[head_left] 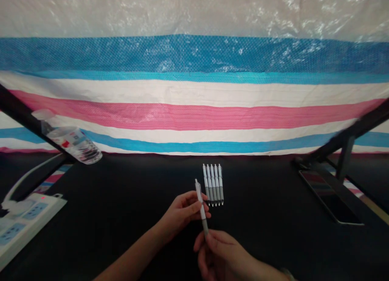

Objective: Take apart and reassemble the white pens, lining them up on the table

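Fingers (pixel 191 204) of both your hands closed on one white-and-grey pen (pixel 201 204), held above the desk.

Your left hand (pixel 180 216) pinches the upper barrel; your right hand (pixel 217 252) grips the lower end, tip hidden. Just beyond, five matching pens (pixel 213 184) lie side by side on the black desk (pixel 127 200). Farther out: power strip (pixel 30 220) left, phone (pixel 330 198) right, water bottle (pixel 71 141) upper left, striped tarp (pixel 194 114) behind.

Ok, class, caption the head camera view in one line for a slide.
Left hand and right hand hold a white-and-grey pen over a black table beside five matching pens in a row.
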Demonstrator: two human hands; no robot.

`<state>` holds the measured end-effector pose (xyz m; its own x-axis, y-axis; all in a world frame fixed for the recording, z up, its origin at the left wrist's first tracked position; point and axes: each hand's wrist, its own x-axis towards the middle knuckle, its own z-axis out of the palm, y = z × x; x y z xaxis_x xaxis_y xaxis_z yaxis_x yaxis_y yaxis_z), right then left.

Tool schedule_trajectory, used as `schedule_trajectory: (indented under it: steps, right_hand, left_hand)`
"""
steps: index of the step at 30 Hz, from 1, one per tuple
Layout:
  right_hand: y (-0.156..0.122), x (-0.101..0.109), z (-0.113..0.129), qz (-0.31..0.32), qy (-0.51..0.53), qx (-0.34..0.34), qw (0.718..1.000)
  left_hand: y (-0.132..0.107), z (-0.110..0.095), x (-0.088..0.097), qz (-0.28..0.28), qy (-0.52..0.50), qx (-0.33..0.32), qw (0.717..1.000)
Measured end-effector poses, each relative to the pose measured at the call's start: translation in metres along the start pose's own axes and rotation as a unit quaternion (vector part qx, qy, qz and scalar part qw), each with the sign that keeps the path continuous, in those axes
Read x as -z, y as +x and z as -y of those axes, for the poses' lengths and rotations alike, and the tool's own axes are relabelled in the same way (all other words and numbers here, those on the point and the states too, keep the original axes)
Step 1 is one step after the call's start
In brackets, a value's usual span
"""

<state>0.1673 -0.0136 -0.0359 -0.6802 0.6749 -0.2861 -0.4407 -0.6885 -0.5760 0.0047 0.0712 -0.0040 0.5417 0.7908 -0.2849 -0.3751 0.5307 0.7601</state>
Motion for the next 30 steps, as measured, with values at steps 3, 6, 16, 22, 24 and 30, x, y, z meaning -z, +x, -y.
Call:
schedule_trajectory:
  steps: [3,6,16,22,24,30]
  right_hand:
    - [-0.002,0.002,0.001,0.0,-0.001,0.009,1.0]
    - [-0.003,0.002,0.002,-0.011,-0.007,-0.005,1.0]
    - [-0.003,-0.007,0.017,-0.062,0.061,-0.006,0.996]
    - [-0.004,-0.005,0.02,-0.053,0.076,-0.005,0.996]
    - [-0.005,-0.005,0.021,-0.055,0.074,-0.011,0.996]
    - [-0.007,-0.003,0.023,-0.047,0.067,-0.024,0.996]
  left_hand:
    - [0.002,0.003,0.001,-0.021,0.023,0.004,1.0]
    - [0.003,0.005,0.0,-0.038,0.047,-0.004,0.998]
    - [0.002,0.004,-0.006,-0.072,0.066,-0.031,0.995]
    - [0.002,0.004,-0.003,-0.059,0.041,-0.03,0.997]
    - [0.003,0.005,-0.002,-0.051,0.04,-0.032,0.997]
    - [0.002,0.003,-0.002,-0.037,0.076,-0.02,0.996]
